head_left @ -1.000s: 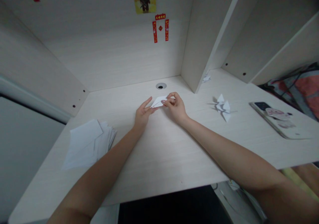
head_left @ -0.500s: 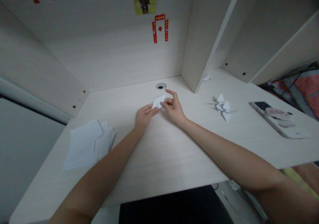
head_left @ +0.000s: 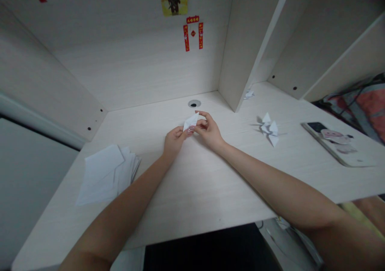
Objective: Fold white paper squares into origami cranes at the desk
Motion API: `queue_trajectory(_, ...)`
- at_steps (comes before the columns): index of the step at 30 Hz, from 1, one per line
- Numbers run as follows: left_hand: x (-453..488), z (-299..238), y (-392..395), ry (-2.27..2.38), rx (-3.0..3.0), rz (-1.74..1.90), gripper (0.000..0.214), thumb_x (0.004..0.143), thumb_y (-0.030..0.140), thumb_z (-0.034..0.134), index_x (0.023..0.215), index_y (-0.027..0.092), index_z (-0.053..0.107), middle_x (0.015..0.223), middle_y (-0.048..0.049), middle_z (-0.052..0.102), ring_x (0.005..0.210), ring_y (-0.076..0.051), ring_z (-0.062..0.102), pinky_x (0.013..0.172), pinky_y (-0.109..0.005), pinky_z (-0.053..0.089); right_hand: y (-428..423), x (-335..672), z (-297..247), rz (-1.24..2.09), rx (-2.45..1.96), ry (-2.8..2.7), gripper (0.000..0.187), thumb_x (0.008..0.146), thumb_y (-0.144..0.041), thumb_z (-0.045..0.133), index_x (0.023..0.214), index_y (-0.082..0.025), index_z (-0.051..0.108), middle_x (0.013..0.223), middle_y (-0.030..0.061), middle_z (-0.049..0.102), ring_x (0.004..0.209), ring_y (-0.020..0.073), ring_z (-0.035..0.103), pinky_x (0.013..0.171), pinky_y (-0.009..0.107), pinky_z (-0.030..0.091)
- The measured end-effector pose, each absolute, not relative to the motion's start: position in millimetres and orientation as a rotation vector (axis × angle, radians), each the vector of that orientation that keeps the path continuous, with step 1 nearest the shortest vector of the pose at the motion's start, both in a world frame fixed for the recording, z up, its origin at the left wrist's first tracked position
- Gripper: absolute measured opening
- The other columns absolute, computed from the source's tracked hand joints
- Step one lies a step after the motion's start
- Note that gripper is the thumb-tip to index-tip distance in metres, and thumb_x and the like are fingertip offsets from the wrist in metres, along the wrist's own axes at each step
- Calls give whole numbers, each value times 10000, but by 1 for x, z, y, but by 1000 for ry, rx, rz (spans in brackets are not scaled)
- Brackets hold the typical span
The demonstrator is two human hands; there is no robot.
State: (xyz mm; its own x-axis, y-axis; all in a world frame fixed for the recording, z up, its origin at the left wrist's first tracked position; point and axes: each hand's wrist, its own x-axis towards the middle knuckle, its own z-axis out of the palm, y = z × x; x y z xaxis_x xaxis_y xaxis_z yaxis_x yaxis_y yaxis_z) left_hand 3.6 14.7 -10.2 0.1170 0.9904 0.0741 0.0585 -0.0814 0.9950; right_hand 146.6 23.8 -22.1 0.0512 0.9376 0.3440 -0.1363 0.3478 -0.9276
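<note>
A small folded piece of white paper [head_left: 190, 121] is held between both hands above the middle of the desk, its pointed end toward the upper right. My left hand [head_left: 173, 141] pinches its lower left edge between thumb and fingers. On the other side, my right hand [head_left: 211, 132] has its thumb and fingertips on the paper's lower right edge, with the index finger reaching up to the tip. The two thumbs nearly meet at the bottom of the paper. Parts of the fingertips behind the paper are hidden.
A stack of white paper sheets [head_left: 104, 170] lies at the left. Folded white paper cranes [head_left: 268, 129] sit to the right, beside a phone [head_left: 333, 142]. Behind my hands is a round cable hole [head_left: 194, 103]. An upright divider panel [head_left: 240, 50] stands at the back right.
My right thumb has slid down and left along the paper to its lower edge, near the left thumb. The right index finger has bent down toward the paper's tip.
</note>
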Motion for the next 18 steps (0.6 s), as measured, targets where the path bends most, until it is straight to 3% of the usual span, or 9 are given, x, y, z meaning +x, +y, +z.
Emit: queue_trajectory(18, 2, -7, 11, 1153, 1389, 1136, 333, 664, 466, 705, 752, 153, 632, 766, -76, 722, 736, -186, 668, 750, -309, 499, 23, 147, -21, 1086, -827, -1161, 468, 630, -383, 737, 972, -238, 453, 615, -58, 631, 567, 123, 577, 635, 269, 451)
